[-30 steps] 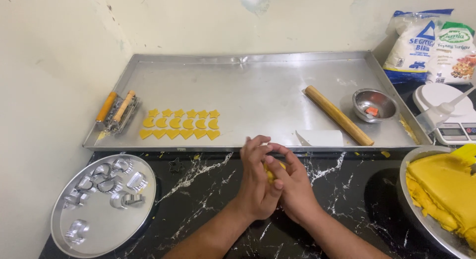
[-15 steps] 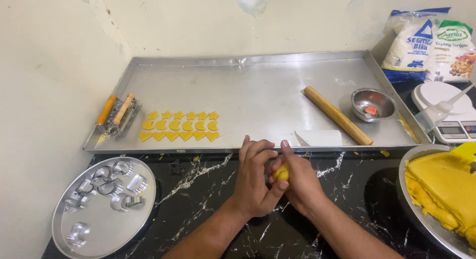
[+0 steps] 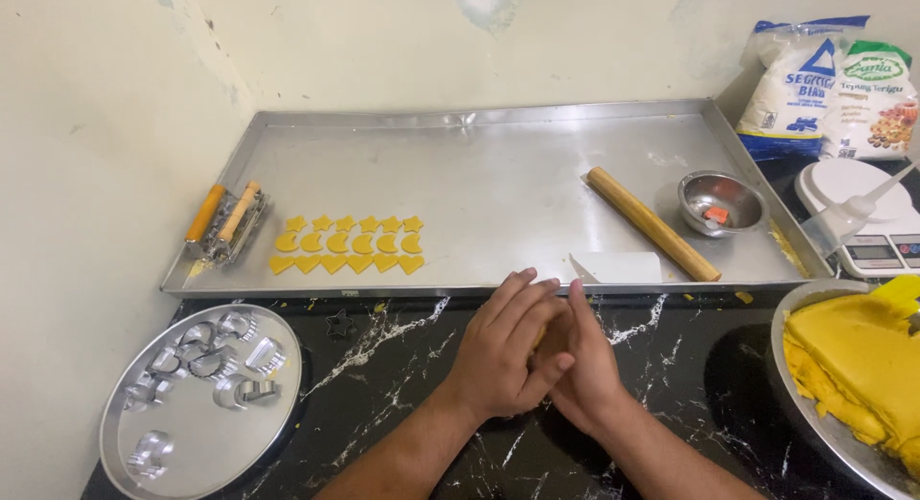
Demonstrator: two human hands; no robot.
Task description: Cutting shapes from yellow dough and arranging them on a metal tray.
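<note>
Left hand [image 3: 503, 352] and right hand [image 3: 585, 371] cupped shut around a barely visible yellow dough lump [image 3: 542, 335] over the black counter [image 3: 402, 366]; three rows of cut dough shapes [image 3: 347, 244] done on the steel tray [image 3: 460, 146], big dough mass [image 3: 862, 361] left.

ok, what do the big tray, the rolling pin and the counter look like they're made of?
Big tray: looks like bare sheet metal, dull silver with soft reflections and scuffs; probably aluminium or steel, can't tell which.
Rolling pin: seemingly wood, matte tan, no shine.
Counter: glossy black with white veins, like polished marble or a stone-look surface.
</note>
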